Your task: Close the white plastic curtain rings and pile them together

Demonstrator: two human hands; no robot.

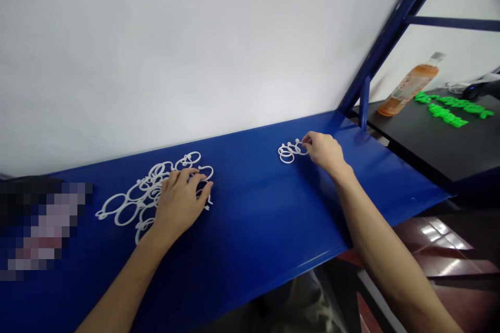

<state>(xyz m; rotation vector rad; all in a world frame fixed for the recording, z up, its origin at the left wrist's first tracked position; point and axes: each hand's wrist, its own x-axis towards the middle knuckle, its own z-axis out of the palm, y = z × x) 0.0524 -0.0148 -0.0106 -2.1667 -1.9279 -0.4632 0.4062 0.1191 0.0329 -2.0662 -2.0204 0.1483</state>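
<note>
A pile of white rings with small knobs [127, 214] lies spread on the blue shelf surface [250, 218] at the left. My left hand [179, 200] rests over the right part of this pile, its fingers apart and covering some rings. Farther right, a small group of the same white rings [286, 155] lies overlapped in a short row. The fingertips of my right hand [322, 150] pinch a white ring [300, 148] at the right end of that row. Part of this ring is hidden by the fingers.
A white wall [219, 52] rises behind the shelf. Blue metal posts [385, 36] stand at its right end. Beyond them, a black table [414, 140] holds a tilted-looking orange drink bottle [410, 88] and bright green pieces [447, 114]. A dark object and a blurred-out patch lie far left.
</note>
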